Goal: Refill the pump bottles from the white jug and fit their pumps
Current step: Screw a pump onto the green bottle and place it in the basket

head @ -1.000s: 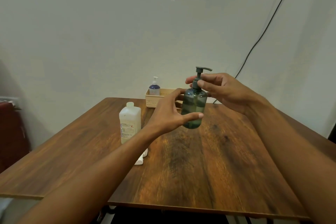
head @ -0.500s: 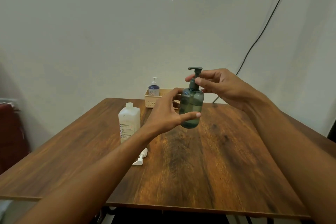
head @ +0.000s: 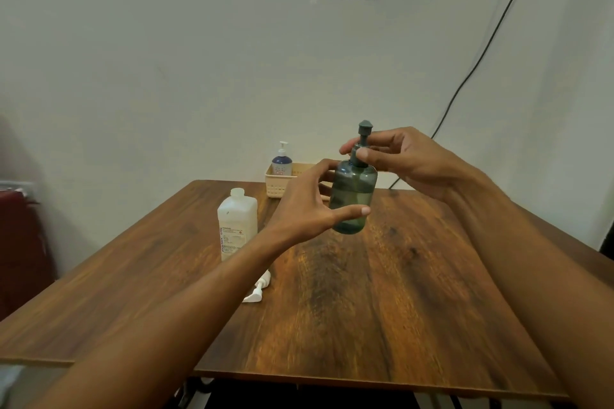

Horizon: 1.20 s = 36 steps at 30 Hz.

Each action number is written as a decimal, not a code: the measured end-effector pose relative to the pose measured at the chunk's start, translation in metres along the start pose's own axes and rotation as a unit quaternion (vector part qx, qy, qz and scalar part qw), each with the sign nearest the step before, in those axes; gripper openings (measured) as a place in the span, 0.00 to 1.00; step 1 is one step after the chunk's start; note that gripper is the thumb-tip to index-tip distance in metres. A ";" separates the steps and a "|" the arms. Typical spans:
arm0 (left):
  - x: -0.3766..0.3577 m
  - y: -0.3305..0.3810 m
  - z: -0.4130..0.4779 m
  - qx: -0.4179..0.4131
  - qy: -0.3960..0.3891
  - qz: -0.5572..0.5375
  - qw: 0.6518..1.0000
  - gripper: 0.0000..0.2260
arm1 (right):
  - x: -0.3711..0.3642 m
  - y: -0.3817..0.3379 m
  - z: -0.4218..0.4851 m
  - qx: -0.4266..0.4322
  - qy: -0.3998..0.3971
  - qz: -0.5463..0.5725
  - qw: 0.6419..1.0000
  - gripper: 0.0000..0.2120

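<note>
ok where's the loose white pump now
Head view: the white pump lies on the wooden table, left of centre, just in front of the white jug.

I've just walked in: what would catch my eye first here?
The green bottle, held in the air over the middle of the wooden table: the left hand grips its body, the right hand pinches its dark pump. Left of it stands the white jug, a loose white pump lying on the table before it.
</note>
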<state>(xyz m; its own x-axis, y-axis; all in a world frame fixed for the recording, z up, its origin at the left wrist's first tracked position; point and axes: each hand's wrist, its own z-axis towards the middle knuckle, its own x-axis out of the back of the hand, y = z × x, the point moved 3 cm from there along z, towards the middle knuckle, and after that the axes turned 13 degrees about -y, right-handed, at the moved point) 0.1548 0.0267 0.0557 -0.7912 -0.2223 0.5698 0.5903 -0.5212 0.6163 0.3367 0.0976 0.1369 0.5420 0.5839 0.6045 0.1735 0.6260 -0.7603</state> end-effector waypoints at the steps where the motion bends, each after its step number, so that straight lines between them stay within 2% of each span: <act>1: -0.001 0.000 0.000 0.000 0.002 0.000 1.000 0.33 | 0.001 0.000 0.001 0.003 0.031 -0.011 0.999 0.15; 2: -0.002 0.000 -0.001 0.000 0.005 -0.002 1.000 0.33 | 0.001 0.001 0.003 0.006 0.063 -0.016 0.998 0.16; 4: -0.005 0.001 -0.001 -0.003 0.011 0.000 1.000 0.35 | -0.007 0.005 0.006 0.019 0.115 -0.010 0.993 0.25; 6: -0.007 0.001 -0.001 0.000 0.011 -0.005 1.000 0.36 | -0.015 0.009 0.008 0.026 0.142 -0.012 0.989 0.30; 7: -0.008 0.000 -0.001 0.003 0.012 -0.009 1.000 0.36 | -0.016 0.011 0.008 0.018 0.136 -0.014 0.990 0.29; 9: -0.007 -0.001 0.000 0.005 0.010 -0.010 1.000 0.35 | -0.013 0.011 0.005 -0.002 0.073 -0.005 0.997 0.24; 12: -0.002 -0.004 0.004 0.008 0.003 0.000 1.000 0.35 | -0.003 0.007 -0.003 0.014 0.012 0.040 0.999 0.19; 16: -0.008 -0.009 0.006 0.011 0.005 0.005 1.000 0.35 | -0.007 0.009 -0.003 0.016 0.082 0.007 0.996 0.14; 19: -0.014 -0.017 0.010 0.021 0.006 0.002 1.000 0.36 | -0.014 0.014 0.000 0.002 0.174 -0.062 0.983 0.19; 21: -0.015 -0.022 0.015 0.031 0.002 0.002 1.000 0.36 | -0.015 0.018 0.004 -0.004 0.207 -0.080 0.975 0.23; 25: -0.013 -0.033 0.029 0.044 0.006 -0.005 0.999 0.35 | -0.009 0.024 0.018 -0.007 0.211 -0.084 0.974 0.22; 30: -0.009 -0.036 0.062 0.063 -0.010 0.012 0.998 0.36 | 0.012 0.036 0.042 -0.008 0.222 -0.039 0.974 0.20; 36: 0.021 -0.041 0.140 0.075 -0.073 0.149 0.983 0.36 | 0.058 0.047 0.099 -0.030 0.198 -0.066 0.978 0.18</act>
<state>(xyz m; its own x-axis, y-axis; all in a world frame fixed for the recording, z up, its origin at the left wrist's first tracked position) 0.1367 0.1586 0.1187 -0.5552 -0.2209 0.8018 0.8178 -0.3206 0.4779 0.2945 0.2118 0.1600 0.7847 0.2470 0.5685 0.3051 0.6445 -0.7011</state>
